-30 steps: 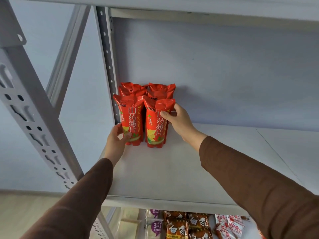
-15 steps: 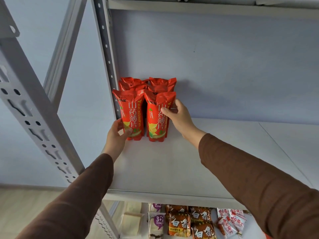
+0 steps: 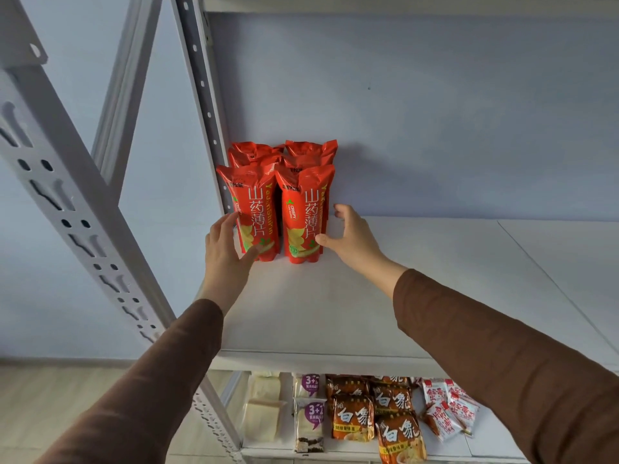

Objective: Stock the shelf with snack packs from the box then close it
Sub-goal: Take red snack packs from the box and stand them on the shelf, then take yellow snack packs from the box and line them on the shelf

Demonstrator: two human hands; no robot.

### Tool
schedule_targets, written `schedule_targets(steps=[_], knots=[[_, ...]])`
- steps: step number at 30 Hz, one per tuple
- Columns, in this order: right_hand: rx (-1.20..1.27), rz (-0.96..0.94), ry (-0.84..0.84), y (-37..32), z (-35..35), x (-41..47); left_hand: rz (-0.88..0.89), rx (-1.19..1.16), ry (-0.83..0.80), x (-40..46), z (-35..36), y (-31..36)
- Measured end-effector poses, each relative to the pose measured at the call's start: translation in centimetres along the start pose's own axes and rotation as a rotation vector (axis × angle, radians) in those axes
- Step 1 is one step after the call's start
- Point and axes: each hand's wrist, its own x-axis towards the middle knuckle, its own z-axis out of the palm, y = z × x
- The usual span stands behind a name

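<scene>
On the white metal shelf board (image 3: 335,313), red foil snack packs (image 3: 303,222) stand upright in the back left corner beside the perforated grey post (image 3: 201,105). Left hand (image 3: 224,256), arm outstretched, lays relaxed fingers against the front-left pack. Right hand (image 3: 351,239), fingers loosely spread, touches the front-right pack's side, gripping nothing.

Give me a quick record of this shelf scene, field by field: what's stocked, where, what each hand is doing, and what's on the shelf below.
stocked: red snack packs, upright in two rows
position: back left corner of the white shelf, beside the upright post
left hand: touching the front left pack
right hand: fingers spread, thumb at the front right pack
shelf below: orange noodle packs, other packets
box: not in view
</scene>
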Motion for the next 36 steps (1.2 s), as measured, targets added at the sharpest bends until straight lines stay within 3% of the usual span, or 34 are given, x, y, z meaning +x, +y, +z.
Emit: schedule_targets(steps=[6,14,25,31,36], knots=[[-0.321,-0.078,-0.002,1.6,-1.3,-4.0,0.176,0.222,-0.092,-2.5,-0.2,2.9],[-0.452,-0.02,0.067,5.3,-5.4,-10.8,0.418,0.379,-0.272,-5.1,4.7,7.5],[-0.59,0.259,0.255,14.6,-17.9,-25.6,0.771,0.337,-0.497,-15.0,17.1,20.6],[-0.676,0.415,0.332,20.5,-25.9,-37.7,0.937,0.259,-0.634,-25.3,23.9,29.7],[-0.658,0.566,0.351,25.2,-32.6,-47.9,0.971,0.203,-0.751,-35.9,29.1,36.1]])
